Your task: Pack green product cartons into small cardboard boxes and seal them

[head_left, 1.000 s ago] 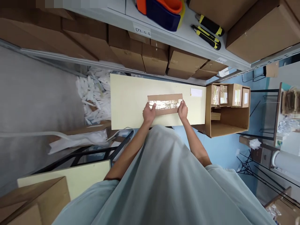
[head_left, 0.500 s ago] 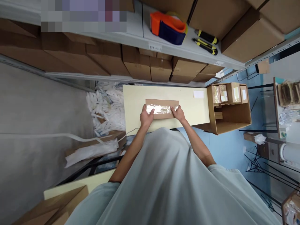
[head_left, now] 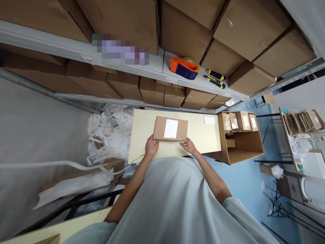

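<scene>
A small brown cardboard box [head_left: 158,128] is over the pale yellow tabletop [head_left: 198,144], with a white label [head_left: 171,128] on its upper face. My left hand [head_left: 151,148] grips the near left corner, fingers along the side and thumb at the front edge. At the near right corner, my right hand [head_left: 189,146] holds the box by its fingertips, the thumb below the front edge. The underside of the box is hidden. A white slip of paper [head_left: 209,120] lies on the tabletop to the right.
An open carton [head_left: 243,154] holding several smaller boxes stands at the table's right end. Shelves of cartons [head_left: 175,96] run behind, with an orange tape dispenser [head_left: 184,67] and black-yellow cutters [head_left: 215,78] on them. White scraps [head_left: 109,130] are heaped at left.
The box has been turned over: its shiny taped face was up before, and the labelled face is up now. My hands have shifted to its near corners. The view has tilted up.
</scene>
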Tool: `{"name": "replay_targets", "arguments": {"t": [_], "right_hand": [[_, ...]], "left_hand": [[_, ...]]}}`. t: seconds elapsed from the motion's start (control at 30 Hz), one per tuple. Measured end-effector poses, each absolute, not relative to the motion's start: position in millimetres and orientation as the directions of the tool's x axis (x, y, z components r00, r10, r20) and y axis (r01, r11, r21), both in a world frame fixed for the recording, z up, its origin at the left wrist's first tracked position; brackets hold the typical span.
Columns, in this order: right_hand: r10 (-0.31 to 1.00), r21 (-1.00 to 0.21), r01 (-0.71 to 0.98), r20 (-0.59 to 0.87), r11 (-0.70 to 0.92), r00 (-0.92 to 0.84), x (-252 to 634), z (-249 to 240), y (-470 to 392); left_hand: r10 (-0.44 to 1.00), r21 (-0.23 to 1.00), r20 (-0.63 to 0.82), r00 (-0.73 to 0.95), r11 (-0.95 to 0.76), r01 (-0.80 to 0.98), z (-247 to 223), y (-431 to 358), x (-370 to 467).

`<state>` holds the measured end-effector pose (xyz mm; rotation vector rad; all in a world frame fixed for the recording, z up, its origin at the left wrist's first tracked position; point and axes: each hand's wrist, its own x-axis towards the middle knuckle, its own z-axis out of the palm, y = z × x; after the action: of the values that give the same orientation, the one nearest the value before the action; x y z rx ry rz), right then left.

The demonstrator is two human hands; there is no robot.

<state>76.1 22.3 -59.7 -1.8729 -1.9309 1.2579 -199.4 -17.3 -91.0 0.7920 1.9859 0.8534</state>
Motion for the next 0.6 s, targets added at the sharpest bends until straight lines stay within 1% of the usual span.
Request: {"name": "replay_targets", "arguments": {"t": [0.07,0.1,0.13,0.17,0.23,0.3,0.33,0.37,0.43,0.5,0.6], "right_hand": [[0.86,-0.6,0.789,-0.466,-0.135,-0.207,80.0,-50.2,36.1],[0.864,-0.574,0.811,-0.462,-0.117,-0.202,81.6,-39.9,51.7],[0.883,-0.562,0.824,-0.42,-0.072,-0.21,82.1,-25.6,73.1],[0.912,-0.563,0.826,-0.34,-0.001,-0.231,80.6,-7.2,99.5],[0.938,-0.579,0.785,-0.092,0.222,-0.333,69.4,40.0,162.0],[0.891,-0.533,0.725,0.149,0.437,-0.428,47.1,93.9,226.7],[0.853,-0.493,0.7,0.235,0.517,-0.466,32.9,119.8,256.1],[0.816,-0.449,0.682,0.29,0.577,-0.5,17.9,143.0,282.1],[0.771,-0.37,0.676,0.313,0.637,-0.555,-11.4,176.8,321.5],[0.781,-0.306,0.718,0.23,0.625,-0.581,-35.1,191.1,344.4],[0.805,-0.225,0.774,0.123,0.592,-0.58,-55.1,187.5,359.9]], "left_hand": [[0.735,0.793,-0.413,-0.537,0.581,0.184,-81.1,-14.9,-196.8],[0.718,0.803,-0.386,-0.58,0.57,0.172,-73.7,-9.6,-195.5],[0.703,0.818,-0.347,-0.621,0.55,0.166,-64.3,-1.4,-194.1],[0.689,0.836,-0.301,-0.659,0.524,0.166,-52.7,9.8,-192.5],[0.683,0.878,-0.184,-0.707,0.437,0.194,-21.3,39.4,-188.2],[0.7,0.917,-0.038,-0.713,0.308,0.253,20.1,74.1,-181.8],[0.712,0.927,0.053,-0.7,0.226,0.299,43.2,90.9,-177.4],[0.714,0.925,0.126,-0.689,0.166,0.341,66.3,105.9,-172.1],[0.72,0.905,0.238,-0.652,0.08,0.418,107.8,127.1,-158.7],[0.727,0.876,0.322,-0.606,0.014,0.482,135.6,133.3,-142.7],[0.724,0.863,0.361,-0.588,-0.021,0.504,144.3,116.8,-117.8]]}}
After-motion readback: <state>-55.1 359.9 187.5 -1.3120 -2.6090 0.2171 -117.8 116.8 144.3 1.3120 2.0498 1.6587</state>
